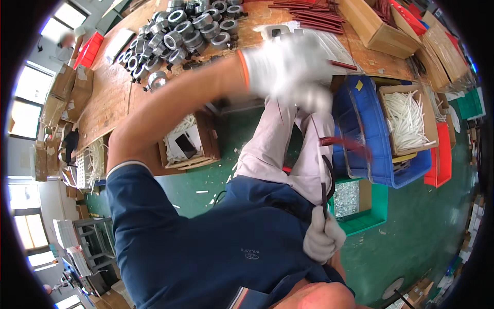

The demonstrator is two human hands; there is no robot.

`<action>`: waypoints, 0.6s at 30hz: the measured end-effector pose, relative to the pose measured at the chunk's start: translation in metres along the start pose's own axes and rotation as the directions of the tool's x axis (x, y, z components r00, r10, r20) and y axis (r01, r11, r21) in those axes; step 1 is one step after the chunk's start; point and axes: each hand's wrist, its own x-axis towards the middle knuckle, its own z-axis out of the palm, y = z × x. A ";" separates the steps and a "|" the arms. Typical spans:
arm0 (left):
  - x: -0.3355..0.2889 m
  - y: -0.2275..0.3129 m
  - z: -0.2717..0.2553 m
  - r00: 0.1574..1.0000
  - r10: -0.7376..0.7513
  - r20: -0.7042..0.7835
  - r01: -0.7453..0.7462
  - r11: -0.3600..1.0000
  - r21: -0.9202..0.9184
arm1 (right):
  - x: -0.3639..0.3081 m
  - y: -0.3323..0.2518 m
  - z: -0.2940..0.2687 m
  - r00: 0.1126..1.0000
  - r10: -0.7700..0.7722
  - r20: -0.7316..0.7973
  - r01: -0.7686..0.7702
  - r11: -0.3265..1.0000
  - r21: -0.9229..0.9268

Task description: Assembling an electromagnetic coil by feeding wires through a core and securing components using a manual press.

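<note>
Grey rings [194, 39] sat heaped left of the blurred left hand [289, 67], its grip impossible to tell, while the right hand [322, 239] clutched a dark cord [323, 194]!

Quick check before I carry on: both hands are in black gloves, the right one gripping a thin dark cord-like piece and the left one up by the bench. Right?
Not quite: the head view shows the gloves are white, not black. The right hand does grip the thin dark cord-like piece, and the left hand is up by the bench.
</note>
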 end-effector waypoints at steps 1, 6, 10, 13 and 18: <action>0.004 0.042 0.000 0.939 -0.129 0.320 0.177 0.976 -0.125 | -0.007 -0.001 0.007 0.965 -0.053 -0.257 0.010 0.986 -0.165; -0.044 0.102 -0.021 0.976 -0.150 0.160 0.166 0.982 -0.094 | 0.032 -0.001 -0.061 0.658 -0.745 0.114 -0.532 -0.566 -0.631; -0.114 0.051 -0.065 0.696 -0.705 -0.136 0.605 0.678 -0.416 | 0.046 -0.036 -0.055 0.458 -0.804 -0.380 -0.605 0.032 -0.796; -0.120 -0.039 -0.057 0.219 -0.956 -0.195 0.183 0.236 -0.954 | 0.090 -0.073 -0.010 0.628 -0.616 -0.475 -0.427 0.237 -0.872; -0.070 -0.174 0.008 0.024 -0.998 0.058 -0.095 -0.060 -0.994 | 0.177 -0.136 0.022 0.745 -0.464 -0.480 -0.353 0.337 -0.873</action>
